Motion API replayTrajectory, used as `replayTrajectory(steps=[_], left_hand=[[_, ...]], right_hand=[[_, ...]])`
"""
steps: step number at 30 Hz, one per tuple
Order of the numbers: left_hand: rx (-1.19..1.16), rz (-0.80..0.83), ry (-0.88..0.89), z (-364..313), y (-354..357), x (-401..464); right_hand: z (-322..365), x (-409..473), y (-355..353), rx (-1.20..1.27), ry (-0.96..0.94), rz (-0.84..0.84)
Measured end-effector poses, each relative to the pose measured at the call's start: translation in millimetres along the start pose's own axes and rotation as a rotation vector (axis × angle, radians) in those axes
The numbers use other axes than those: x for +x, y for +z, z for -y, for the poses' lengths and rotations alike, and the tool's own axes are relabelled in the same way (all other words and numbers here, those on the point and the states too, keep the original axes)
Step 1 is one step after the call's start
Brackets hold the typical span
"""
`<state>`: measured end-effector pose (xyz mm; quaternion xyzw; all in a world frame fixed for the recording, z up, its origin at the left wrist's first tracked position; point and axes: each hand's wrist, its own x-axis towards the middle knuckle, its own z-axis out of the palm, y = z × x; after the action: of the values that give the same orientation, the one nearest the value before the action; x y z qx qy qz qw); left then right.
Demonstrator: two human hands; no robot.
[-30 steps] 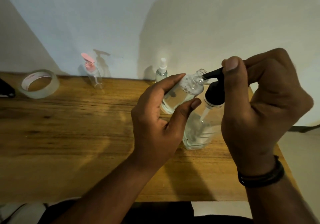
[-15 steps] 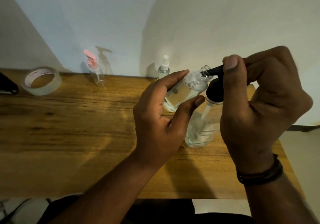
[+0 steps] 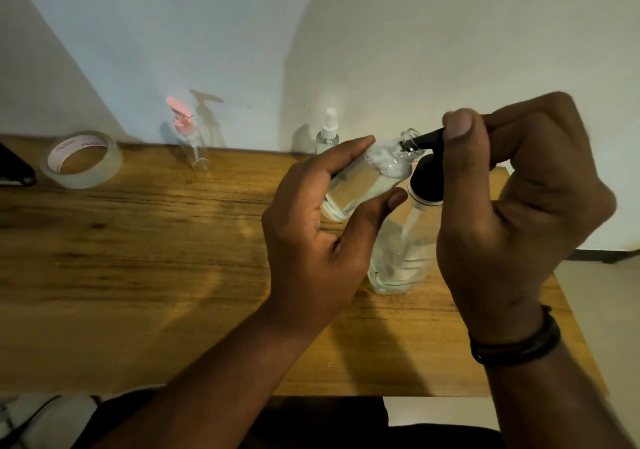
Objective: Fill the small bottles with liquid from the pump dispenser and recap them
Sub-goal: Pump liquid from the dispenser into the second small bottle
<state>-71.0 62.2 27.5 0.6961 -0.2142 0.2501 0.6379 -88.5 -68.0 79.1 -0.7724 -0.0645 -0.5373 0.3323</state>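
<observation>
Filling small bottle (image 3: 367, 180) at pump dispenser (image 3: 401, 247).
L to R: tape roll (image 3: 81, 159), pink-pump bottle (image 3: 194, 140), spray bottle (image 3: 327, 133) sit far side of left hand (image 3: 311, 240); left hand's fingers & thumb wrap the tilted small bottle, mouth on black nozzle (image 3: 427, 136); right hand (image 3: 512, 213) curls round pump head, thumb on top; dispenser betw. both hands on table (image 3: 138, 275).

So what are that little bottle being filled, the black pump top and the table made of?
The small bottle in the left hand looks like clear plastic or glass; liquid and foam show through, but the picture cannot settle which. The black pump head, pressed by the right hand, looks like matte plastic. The table looks like wood, with visible brown grain streaks, possibly a veneer.
</observation>
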Motion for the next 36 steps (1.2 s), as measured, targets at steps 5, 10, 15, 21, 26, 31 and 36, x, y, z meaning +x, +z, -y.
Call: replayTrajectory(steps=[5, 10, 15, 21, 26, 31, 36], left_hand=[[0.005, -0.011, 0.003, 0.6, -0.4, -1.0], [0.019, -0.009, 0.017, -2.5, 0.5, -0.5], [0.034, -0.005, -0.001, -1.5, 0.2, -0.8], [0.038, -0.003, -0.001, -1.8, -1.1, 0.3], [0.039, -0.014, 0.024, -4.7, -1.0, 1.6], [0.032, -0.005, -0.005, -3.6, -0.2, -0.1], [0.023, -0.010, -0.001, -2.7, 0.0, 0.6]], right_hand=[[0.2, 0.3, -2.1, -0.005, 0.009, 0.019], [-0.1, 4.3, -6.8, -0.041, -0.025, 0.005], [-2.6, -0.1, 0.2, 0.012, 0.019, -0.003], [-0.4, 2.0, -2.1, 0.016, 0.005, 0.026], [3.0, 3.3, -5.0, -0.001, -0.024, 0.014], [-0.8, -1.3, -0.7, 0.018, 0.008, 0.017], [-2.1, 1.7, -3.6, 0.022, 0.016, 0.039]])
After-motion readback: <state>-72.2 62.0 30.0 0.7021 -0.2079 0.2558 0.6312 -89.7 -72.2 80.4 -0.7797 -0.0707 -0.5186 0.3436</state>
